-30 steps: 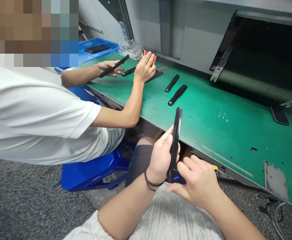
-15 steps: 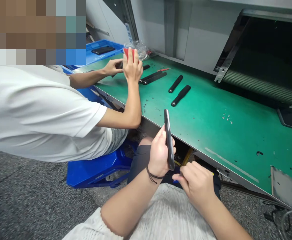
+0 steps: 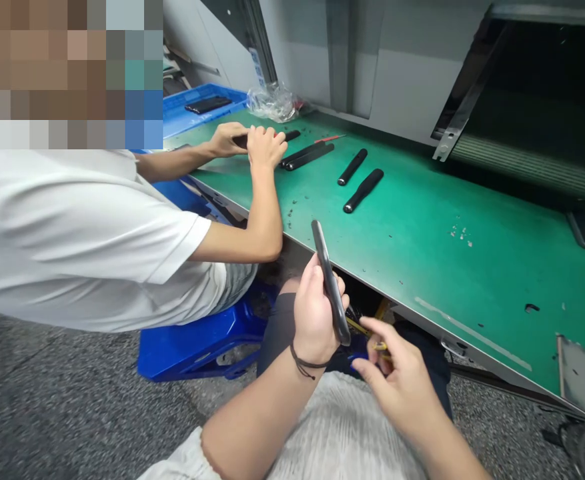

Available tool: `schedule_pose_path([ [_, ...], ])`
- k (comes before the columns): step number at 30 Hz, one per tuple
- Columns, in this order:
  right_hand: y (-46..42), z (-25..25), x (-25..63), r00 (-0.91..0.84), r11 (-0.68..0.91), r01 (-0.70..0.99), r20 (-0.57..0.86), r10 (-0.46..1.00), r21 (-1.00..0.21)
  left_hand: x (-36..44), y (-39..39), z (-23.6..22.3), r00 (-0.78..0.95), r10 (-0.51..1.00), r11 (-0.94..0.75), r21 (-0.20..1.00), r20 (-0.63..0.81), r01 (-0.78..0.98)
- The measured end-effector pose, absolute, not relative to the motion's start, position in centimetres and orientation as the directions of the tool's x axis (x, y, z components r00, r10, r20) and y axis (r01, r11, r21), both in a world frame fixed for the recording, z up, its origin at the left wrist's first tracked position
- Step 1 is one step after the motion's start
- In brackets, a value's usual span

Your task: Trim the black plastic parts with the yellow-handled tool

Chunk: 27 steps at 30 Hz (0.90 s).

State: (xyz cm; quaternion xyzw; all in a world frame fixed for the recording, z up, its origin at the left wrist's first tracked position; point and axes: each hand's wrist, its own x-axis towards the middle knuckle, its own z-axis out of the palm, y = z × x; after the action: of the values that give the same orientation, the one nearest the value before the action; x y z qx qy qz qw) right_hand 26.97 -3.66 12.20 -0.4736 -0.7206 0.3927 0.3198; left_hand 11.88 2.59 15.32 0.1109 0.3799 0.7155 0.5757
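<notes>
My left hand (image 3: 317, 310) is wrapped round a long, slim black plastic handle (image 3: 329, 283), which stands tilted just off the bench's front edge. Below and to the right, my right hand (image 3: 397, 373) has its thumb and forefinger parted. Its other fingers curl round a slim yellow tool (image 3: 380, 347), mostly hidden by the hand. The two hands are apart. Beyond them on the green bench (image 3: 422, 233) lie two black handles, a straight one (image 3: 352, 167) and a flared one (image 3: 363, 191).
At left, a co-worker in a white shirt (image 3: 87, 233) sits on a blue stool (image 3: 187, 347), both hands (image 3: 265, 148) on a dark piece. More black handles (image 3: 309, 157), a clear plastic bag (image 3: 275, 103) and a blue tray (image 3: 172, 107) lie beyond. Black scraps (image 3: 532, 308) dot the bench.
My right thumb and forefinger have opened apart, and the yellow tool now shows between the fingers. The held handle has tipped slightly left. The co-worker's raised hand has come down.
</notes>
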Motion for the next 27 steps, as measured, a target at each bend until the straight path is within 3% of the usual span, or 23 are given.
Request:
schedule_pose_path([
  [4, -4.1, 13.5, 24.8, -0.264, 0.327, 0.212, 0.269, 0.926, -0.921, 12.7, 1.9, 15.0, -0.309, 0.907, -0.018, 0.707, -0.286, -0.707],
  [7, -4.1, 14.4, 25.2, -0.189, 0.403, 0.16, 0.373, 0.909, -0.901, 11.4, 1.3, 14.0, -0.389, 0.892, -0.013, 0.846, -0.231, -0.533],
  [9, -4.3, 15.2, 25.9, -0.188, 0.405, 0.133, 0.378, 0.906, -0.905, 10.0, 0.6, 13.4, -0.557, 0.83, -0.126, 0.957, -0.043, -0.262],
  [11, -4.5, 15.8, 26.6, -0.22, 0.369, 0.109, 0.339, 0.915, -0.923, 8.7, -0.4, 13.4, -0.604, 0.745, -0.287, 0.953, 0.284, 0.094],
  [12, -4.7, 16.1, 26.8, -0.242, 0.343, 0.1, 0.312, 0.919, -0.934, 8.2, -0.9, 13.6, -0.511, 0.74, -0.361, 0.9, 0.436, 0.245],
  [14, -4.9, 16.4, 26.9, -0.285, 0.307, 0.102, 0.268, 0.92, -0.946, 7.7, -1.6, 14.0, -0.131, 0.793, -0.51, 0.767, 0.594, 0.389],
  [16, -5.1, 16.5, 27.0, -0.336, 0.277, 0.12, 0.224, 0.915, -0.953, 7.5, -1.9, 14.1, 0.214, 0.773, -0.629, 0.681, 0.597, 0.375],
  [17, -5.2, 16.5, 27.1, -0.363, 0.257, 0.136, 0.194, 0.911, -0.957, 7.6, -1.9, 14.1, 0.294, 0.751, -0.66, 0.659, 0.591, 0.36],
  [19, -5.2, 16.6, 27.6, -0.416, 0.245, 0.183, 0.151, 0.897, -0.952, 7.6, -1.6, 13.7, 0.318, 0.733, -0.68, 0.643, 0.601, 0.352],
  [21, -4.8, 16.8, 28.4, -0.464, 0.345, 0.259, 0.196, 0.864, -0.902, 7.5, -1.2, 13.3, 0.308, 0.741, -0.671, 0.66, 0.596, 0.338],
  [24, -4.0, 17.2, 29.4, -0.542, 0.594, 0.396, 0.344, 0.767, -0.701, 7.4, -0.8, 13.1, 0.322, 0.742, -0.669, 0.682, 0.588, 0.297],
  [27, -3.5, 17.6, 29.5, -0.598, 0.653, 0.441, 0.341, 0.725, -0.616, 7.6, -0.6, 13.3, 0.344, 0.73, -0.679, 0.682, 0.59, 0.271],
])
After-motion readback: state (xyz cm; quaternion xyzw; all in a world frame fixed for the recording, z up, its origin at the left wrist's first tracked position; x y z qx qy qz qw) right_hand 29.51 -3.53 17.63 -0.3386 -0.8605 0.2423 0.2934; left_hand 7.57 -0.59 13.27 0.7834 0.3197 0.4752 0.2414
